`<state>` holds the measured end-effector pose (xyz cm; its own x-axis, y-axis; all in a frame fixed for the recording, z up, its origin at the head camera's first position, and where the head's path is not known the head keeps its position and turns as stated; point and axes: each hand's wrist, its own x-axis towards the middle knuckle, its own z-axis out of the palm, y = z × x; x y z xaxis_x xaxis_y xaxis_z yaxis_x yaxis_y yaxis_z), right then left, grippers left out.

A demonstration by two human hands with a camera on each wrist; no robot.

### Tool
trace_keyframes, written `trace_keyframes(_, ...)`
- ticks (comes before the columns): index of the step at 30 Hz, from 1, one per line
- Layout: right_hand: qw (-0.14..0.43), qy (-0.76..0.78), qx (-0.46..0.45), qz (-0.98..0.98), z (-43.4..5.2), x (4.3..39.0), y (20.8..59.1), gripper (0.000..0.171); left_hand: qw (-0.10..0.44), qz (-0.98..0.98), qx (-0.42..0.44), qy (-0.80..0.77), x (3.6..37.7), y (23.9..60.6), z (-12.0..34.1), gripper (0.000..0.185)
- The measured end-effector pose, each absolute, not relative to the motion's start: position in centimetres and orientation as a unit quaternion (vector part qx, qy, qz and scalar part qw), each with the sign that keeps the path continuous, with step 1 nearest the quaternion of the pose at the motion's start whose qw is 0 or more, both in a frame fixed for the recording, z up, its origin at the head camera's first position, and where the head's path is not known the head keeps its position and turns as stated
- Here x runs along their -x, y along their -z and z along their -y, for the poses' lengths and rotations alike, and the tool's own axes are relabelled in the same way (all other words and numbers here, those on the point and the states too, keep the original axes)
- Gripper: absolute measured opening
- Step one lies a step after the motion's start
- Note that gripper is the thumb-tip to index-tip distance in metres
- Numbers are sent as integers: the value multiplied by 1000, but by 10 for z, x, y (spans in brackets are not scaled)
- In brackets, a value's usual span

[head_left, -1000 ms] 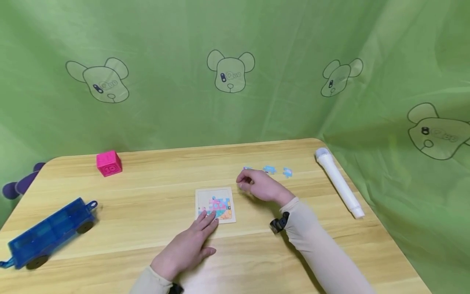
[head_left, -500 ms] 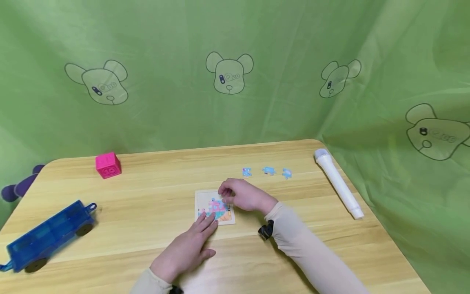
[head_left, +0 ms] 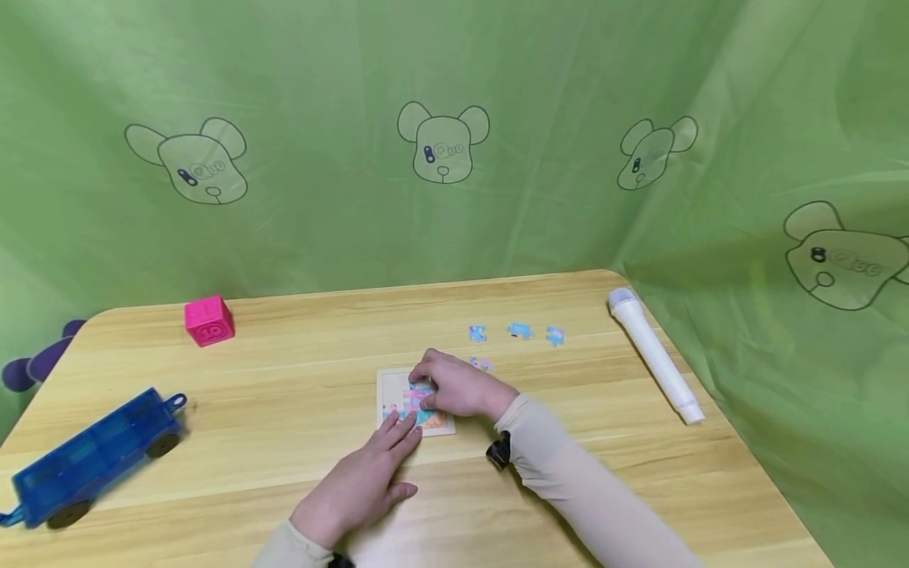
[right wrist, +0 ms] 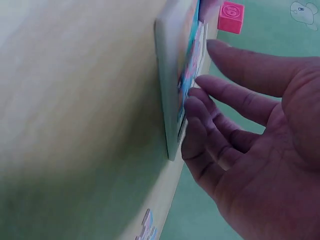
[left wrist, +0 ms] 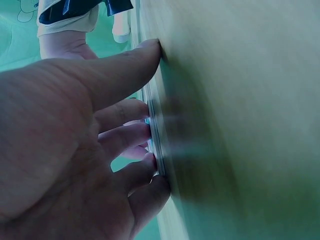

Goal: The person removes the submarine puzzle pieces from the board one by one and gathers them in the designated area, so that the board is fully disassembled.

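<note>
A small jigsaw puzzle in a pale square frame point(head_left: 380, 394) lies mid-table, with pink, blue, teal and orange pieces point(head_left: 414, 398) filling part of it. My left hand point(head_left: 362, 481) rests its extended fingertips on the frame's near edge, thumb spread out on the table. Over the right part of the puzzle is my right hand point(head_left: 458, 384), its bent fingertips down at the pieces. In the right wrist view, the thumb and index finger point(right wrist: 235, 97) stand apart with no piece visible between them. The right hand hides the puzzle's right edge in the head view.
Several loose puzzle pieces point(head_left: 520, 330) lie beyond and right of the frame, one point(head_left: 481, 364) close to my right hand. A white microphone-shaped stick point(head_left: 655, 355) lies along the right edge. At left are a pink cube point(head_left: 209, 320) and a blue toy wagon point(head_left: 99, 454).
My right hand has moved left and nearer, from beside the loose pieces to over the puzzle, uncovering loose pieces behind it. My left hand has stayed on the frame.
</note>
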<state>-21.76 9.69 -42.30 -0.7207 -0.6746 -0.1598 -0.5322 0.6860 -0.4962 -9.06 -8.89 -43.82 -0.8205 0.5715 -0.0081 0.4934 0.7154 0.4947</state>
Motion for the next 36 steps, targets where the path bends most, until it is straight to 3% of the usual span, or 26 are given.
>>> trace_keyframes(36,144,289,296,-899,-83,216,425,11,83,-922,-289,-243,92,440,90,68)
